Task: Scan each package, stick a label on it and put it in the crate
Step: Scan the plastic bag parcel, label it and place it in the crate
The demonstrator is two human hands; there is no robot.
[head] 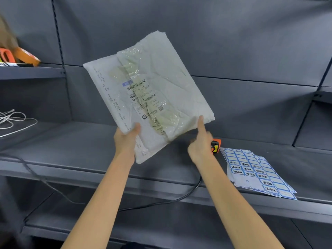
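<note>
Left hand [125, 139] grips package [147, 94] bottom edge, held up over shelf [80, 150]. Right hand [200, 148] clenched on scanner [215, 145], index touching package. I judge: scan pending; label sheets [255, 171] untouched, crate unseen.

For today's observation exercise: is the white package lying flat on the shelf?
No, the white package is held up in the air above the shelf, gripped at its lower edge by the left hand.

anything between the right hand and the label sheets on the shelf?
Only the orange scanner, which the right hand appears to hold. The label sheets lie flat on the shelf just right of it, uncovered. The package is held up to the left, clear of that path.
</note>
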